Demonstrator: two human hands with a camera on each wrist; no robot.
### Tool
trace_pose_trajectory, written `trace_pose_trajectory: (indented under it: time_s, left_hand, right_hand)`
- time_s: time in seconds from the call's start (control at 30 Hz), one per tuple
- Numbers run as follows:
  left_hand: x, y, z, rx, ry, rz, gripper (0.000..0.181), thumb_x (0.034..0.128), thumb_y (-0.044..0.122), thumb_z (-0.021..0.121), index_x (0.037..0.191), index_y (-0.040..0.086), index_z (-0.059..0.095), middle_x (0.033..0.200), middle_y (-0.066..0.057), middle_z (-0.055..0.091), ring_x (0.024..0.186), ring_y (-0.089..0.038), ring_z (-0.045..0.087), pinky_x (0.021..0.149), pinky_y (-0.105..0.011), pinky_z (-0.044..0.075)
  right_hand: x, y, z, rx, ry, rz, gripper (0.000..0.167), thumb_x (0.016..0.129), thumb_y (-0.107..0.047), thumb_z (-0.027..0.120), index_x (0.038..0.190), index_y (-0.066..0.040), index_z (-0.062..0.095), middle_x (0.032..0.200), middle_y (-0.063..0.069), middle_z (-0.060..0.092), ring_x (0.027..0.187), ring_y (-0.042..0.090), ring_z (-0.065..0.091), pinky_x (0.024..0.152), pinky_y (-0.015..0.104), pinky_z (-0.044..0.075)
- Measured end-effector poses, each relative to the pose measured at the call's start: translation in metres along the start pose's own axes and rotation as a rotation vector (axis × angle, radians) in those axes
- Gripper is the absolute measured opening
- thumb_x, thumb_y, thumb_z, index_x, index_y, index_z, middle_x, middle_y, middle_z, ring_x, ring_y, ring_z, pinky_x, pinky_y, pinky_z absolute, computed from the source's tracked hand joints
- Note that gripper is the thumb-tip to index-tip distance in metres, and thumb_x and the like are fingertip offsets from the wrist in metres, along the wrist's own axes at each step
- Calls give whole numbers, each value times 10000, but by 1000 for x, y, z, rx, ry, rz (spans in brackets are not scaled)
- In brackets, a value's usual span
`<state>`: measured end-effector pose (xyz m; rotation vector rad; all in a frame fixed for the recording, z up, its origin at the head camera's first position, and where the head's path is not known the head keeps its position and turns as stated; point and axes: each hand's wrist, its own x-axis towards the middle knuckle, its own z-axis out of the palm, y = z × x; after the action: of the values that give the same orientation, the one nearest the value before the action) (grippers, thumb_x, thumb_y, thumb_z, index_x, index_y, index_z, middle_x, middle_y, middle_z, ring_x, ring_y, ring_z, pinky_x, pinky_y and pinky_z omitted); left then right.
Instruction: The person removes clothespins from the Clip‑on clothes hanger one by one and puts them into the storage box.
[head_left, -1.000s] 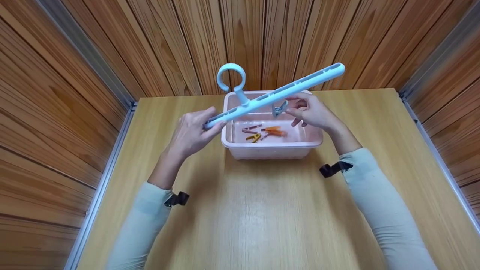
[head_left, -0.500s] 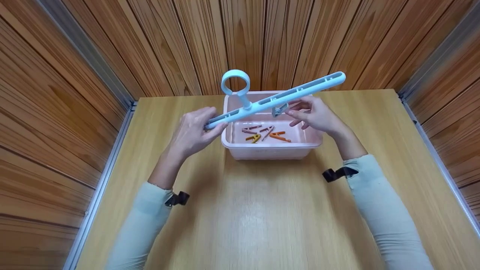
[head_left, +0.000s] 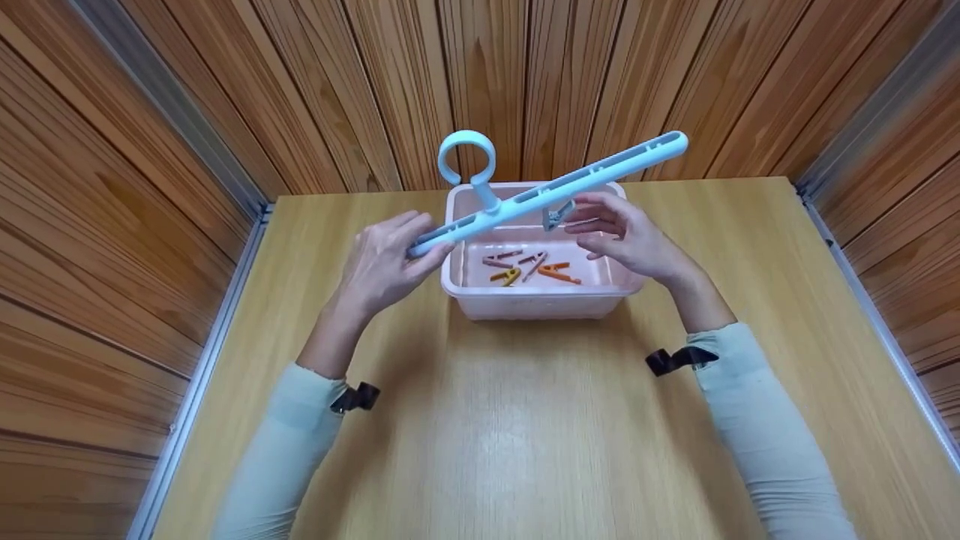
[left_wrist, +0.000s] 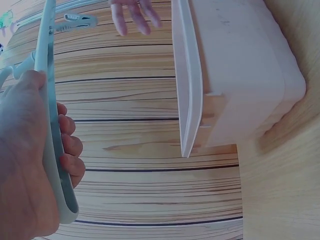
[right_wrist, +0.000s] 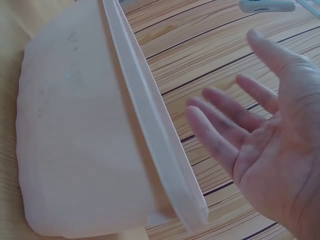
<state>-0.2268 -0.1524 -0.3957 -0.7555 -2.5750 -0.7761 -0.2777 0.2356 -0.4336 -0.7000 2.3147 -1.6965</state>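
My left hand (head_left: 386,262) grips one end of a light blue hanger (head_left: 540,196), its fingers wrapped round the bar in the left wrist view. The bar slants up to the right over a pale pink bin (head_left: 540,291), with a round hook on top. From its underside hangs a pale blue clothespin (head_left: 556,216), also seen clipped on in the left wrist view. My right hand (head_left: 626,232) is just right of the clothespin, fingers loosely spread, holding nothing. A gap between hand and clothespin (right_wrist: 267,6) shows in the right wrist view.
Inside the bin lie several clothespins: a yellow one (head_left: 506,276), an orange one (head_left: 559,273) and pinkish ones (head_left: 502,259). The bin stands on a wooden table (head_left: 487,420) near the back wood-panelled wall (head_left: 487,90).
My right fingers have come off the clothespin, which stays on the hanger. The hanger dipped a little, then rose again. The orange clothespins in the bin look settled after being blurred.
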Motion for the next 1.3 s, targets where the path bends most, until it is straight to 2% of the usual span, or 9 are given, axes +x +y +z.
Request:
trace_pose_trajectory:
  time_s: [0.2, 0.33, 0.53, 0.7, 0.97, 1.07, 1.17, 1.3]
  left_hand:
    - [3, 3, 2, -44, 0, -23, 292, 1083, 355, 704, 1037, 66, 709, 838, -109, 606, 730, -239, 555, 649, -286, 361]
    - [8, 8, 7, -85, -4, -20, 286, 1083, 347, 702, 1047, 64, 715, 846, -115, 613, 757, -239, 559, 669, -289, 349]
    - [14, 15, 14, -132, -26, -29, 296, 1076, 353, 700, 1102, 60, 736, 866, -133, 630, 785, -255, 581, 695, -291, 372]
    - [16, 18, 16, -133, -40, -40, 295, 1085, 369, 694, 1101, 78, 738, 856, -113, 623, 775, -248, 579, 686, -293, 377]
    - [20, 22, 18, -156, -53, -42, 311, 1082, 396, 691, 1119, 91, 736, 871, -121, 633, 781, -255, 585, 696, -298, 401]
    - [21, 24, 21, -164, -56, -41, 304, 1083, 392, 693, 1116, 94, 738, 861, -114, 626, 768, -246, 576, 691, -292, 398]
    - [21, 25, 23, -161, -67, -38, 301, 1089, 395, 691, 1103, 97, 731, 843, -99, 609, 750, -233, 558, 686, -288, 382]
    - [21, 27, 25, -151, -82, -41, 300, 1091, 398, 693, 1102, 100, 726, 834, -82, 599, 744, -220, 549, 685, -287, 374]
  right_hand:
    - [-3, 0, 15, 128, 91, -83, 645, 1065, 8, 703, 1660, -59, 465, 1542, 73, 622, 1394, 128, 674, 1079, 239, 618]
    - [-5, -2, 24, 229, 137, -157, 605, 1069, -16, 714, 1632, -73, 501, 1490, -38, 669, 1390, 116, 691, 1109, 257, 610]
    - [-10, -7, 34, 300, 178, -265, 474, 1077, -193, 764, 1522, -155, 606, 1418, -35, 783, 1362, 156, 740, 1086, 311, 631]
    - [-13, -13, 40, 304, 181, -305, 383, 1079, -155, 729, 1452, -189, 647, 1379, -21, 800, 1339, 163, 747, 1069, 327, 636]
    - [-13, -20, 42, 311, 212, -335, 386, 1067, -45, 684, 1428, -177, 667, 1316, -12, 824, 1263, 165, 780, 1000, 296, 652]
    - [-14, -20, 41, 316, 220, -349, 359, 1081, -23, 666, 1406, -176, 685, 1252, -21, 846, 1172, 159, 818, 953, 293, 660]
    - [-15, -18, 42, 327, 220, -368, 287, 1108, -58, 676, 1370, -169, 713, 1110, -33, 858, 989, 146, 840, 857, 259, 651]
    - [-16, -18, 42, 318, 230, -379, 177, 1120, -146, 701, 1288, -155, 754, 911, -59, 789, 738, 104, 759, 700, 209, 608]
